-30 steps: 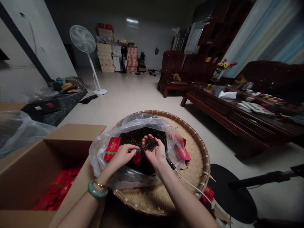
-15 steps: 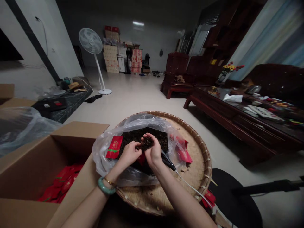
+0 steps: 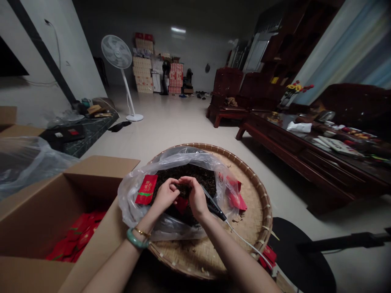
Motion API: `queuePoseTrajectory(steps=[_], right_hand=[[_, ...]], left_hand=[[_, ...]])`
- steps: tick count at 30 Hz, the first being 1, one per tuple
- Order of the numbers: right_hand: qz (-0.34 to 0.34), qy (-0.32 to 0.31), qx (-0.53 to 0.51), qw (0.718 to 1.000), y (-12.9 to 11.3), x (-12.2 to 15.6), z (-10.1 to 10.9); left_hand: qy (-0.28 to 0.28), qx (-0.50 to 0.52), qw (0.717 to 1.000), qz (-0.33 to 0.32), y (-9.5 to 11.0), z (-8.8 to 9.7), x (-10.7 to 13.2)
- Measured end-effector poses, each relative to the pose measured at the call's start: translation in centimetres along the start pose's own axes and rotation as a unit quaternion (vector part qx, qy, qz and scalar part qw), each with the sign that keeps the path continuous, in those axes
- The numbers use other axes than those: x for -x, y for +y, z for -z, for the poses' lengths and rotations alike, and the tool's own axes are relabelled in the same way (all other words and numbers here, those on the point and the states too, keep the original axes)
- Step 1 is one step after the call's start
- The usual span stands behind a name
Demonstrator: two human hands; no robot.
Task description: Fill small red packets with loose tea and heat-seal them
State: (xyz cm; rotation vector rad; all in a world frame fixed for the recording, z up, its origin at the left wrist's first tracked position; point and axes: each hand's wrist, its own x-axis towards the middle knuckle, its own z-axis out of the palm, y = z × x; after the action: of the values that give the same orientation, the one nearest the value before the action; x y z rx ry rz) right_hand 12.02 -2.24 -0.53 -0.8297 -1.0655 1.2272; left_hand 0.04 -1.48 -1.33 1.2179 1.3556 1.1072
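Both hands hover over loose dark dried leaves (image 3: pixel 195 169), which look like tea, inside a clear plastic bag (image 3: pixel 131 203) on a round woven bamboo tray (image 3: pixel 258 195). My left hand (image 3: pixel 166 194), with a green bangle at its wrist, is loosely curled, fingers apart and nothing visible in it. Its fingertips come close to those of my right hand (image 3: pixel 198 199), which is turned on edge, open and cupped; its palm is partly hidden. A red packet (image 3: pixel 147 189) lies on the bag's left side. Below the hands sits another red piece (image 3: pixel 182 204). A dark corded tool (image 3: pixel 216 209) rests beside my right hand.
At left stands an open cardboard box (image 3: pixel 100 167) holding several red packets (image 3: pixel 77 240). Red wrappers (image 3: pixel 237 195) lie on the tray's right. A black round base (image 3: pixel 302 256) is at lower right, a wooden table (image 3: pixel 293 150) beyond it, and a white fan (image 3: pixel 126 89) farther back.
My right hand has tipped from palm-up, with leaves in it, to on edge; those leaves no longer show. My left hand has drawn slightly away and its fingers have loosened.
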Motion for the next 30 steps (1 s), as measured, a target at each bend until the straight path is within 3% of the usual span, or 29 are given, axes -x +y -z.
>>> queuePoseTrajectory(steps=[8,15,17,21,22,26,30], right_hand=[[0.037,-0.135,0.129,0.982,-1.0,1.2,1.2],[0.129,-0.170,0.279,0.936,-3.1,1.6,2.5],[0.143,-0.188,0.356,0.904,-3.6,2.1,2.6],[0.150,-0.251,0.547,0.785,-3.7,3.1,2.6],[0.155,-0.248,0.572,0.767,-3.6,3.1,2.6],[0.182,-0.202,0.598,0.754,-2.9,2.7,3.1],[0.185,-0.236,0.617,0.727,-2.3,2.3,3.8]], left_hand=[[0.001,0.053,0.998,0.028,0.6,0.3,0.3],[0.000,0.083,0.996,0.042,0.9,0.3,0.7],[-0.004,0.083,0.996,0.038,0.8,0.3,0.7],[-0.010,0.065,0.998,0.004,0.2,0.2,0.7],[-0.009,0.063,0.998,-0.002,0.1,0.2,0.7],[-0.004,0.076,0.997,0.005,0.1,0.1,0.9],[-0.019,0.073,0.997,0.023,0.5,0.3,1.3]])
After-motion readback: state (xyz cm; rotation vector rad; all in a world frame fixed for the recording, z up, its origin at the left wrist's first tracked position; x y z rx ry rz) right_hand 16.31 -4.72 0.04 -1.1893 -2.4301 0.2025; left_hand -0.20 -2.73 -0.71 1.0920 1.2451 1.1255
